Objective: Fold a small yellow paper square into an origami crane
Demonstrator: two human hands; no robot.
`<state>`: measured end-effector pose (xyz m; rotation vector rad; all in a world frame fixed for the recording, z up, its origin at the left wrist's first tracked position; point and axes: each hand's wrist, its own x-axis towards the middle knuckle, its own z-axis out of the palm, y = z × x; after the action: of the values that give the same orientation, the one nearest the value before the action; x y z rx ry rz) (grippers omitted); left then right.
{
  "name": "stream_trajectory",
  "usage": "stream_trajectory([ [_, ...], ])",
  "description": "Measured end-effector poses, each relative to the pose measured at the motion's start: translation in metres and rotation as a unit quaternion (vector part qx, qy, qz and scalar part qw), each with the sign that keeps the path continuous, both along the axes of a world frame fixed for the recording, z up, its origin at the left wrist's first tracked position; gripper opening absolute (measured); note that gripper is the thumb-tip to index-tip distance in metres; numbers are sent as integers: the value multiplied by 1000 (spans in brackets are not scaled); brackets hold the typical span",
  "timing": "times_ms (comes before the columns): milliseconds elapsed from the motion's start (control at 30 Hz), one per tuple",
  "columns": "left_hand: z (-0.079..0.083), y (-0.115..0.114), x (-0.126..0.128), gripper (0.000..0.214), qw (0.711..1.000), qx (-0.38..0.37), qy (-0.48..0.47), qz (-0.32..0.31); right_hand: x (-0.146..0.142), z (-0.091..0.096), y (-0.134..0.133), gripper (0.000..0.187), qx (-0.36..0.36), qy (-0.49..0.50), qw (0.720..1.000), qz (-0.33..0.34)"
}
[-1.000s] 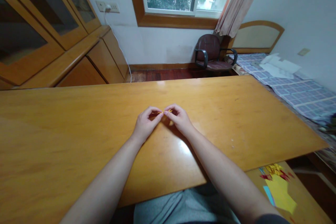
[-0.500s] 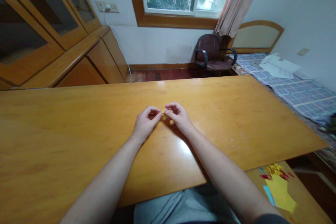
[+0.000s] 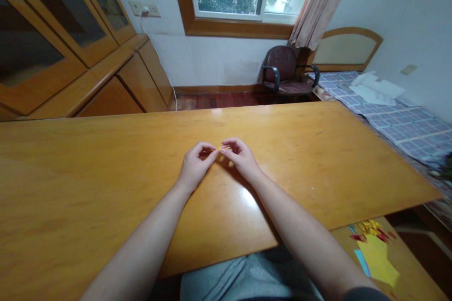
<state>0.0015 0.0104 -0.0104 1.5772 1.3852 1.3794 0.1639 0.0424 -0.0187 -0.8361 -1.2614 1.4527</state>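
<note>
My left hand [image 3: 195,165] and my right hand [image 3: 240,160] rest side by side on the middle of the wooden table [image 3: 106,164]. Their fingertips meet in a pinch around a tiny yellow paper piece [image 3: 222,149]. Most of the paper is hidden between the fingers; only a thin yellow sliver shows. Both wrists lie on the tabletop.
A lower wooden surface at the bottom right holds yellow and blue paper sheets [image 3: 376,256] and small red and yellow folded bits [image 3: 369,230]. Cabinets [image 3: 70,56] stand at the left, a dark armchair [image 3: 284,73] under the window, and a bed [image 3: 395,117] at the right.
The fingers have shifted slightly on the yellow paper, pressing it together. Hands and arms stay in the same place.
</note>
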Motion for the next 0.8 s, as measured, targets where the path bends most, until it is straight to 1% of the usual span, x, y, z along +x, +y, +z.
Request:
stream_trajectory([
  [200,-1,3,0,21,998,-25,-51,-3,2,2,3,32,-21,21,1000,2],
  [333,-2,3,0,21,998,-25,-54,-8,3,4,2,31,-36,31,999,-1],
  [500,0,2,1,20,998,-27,-63,-17,3,6,1,28,-33,31,999,-7],
  [667,1,1,2,23,995,-42,-91,-23,3,7,1,27,-21,20,999,-21],
  [800,3,2,2,26,992,-50,-110,-25,3,6,1,27,-26,32,999,-19],
])
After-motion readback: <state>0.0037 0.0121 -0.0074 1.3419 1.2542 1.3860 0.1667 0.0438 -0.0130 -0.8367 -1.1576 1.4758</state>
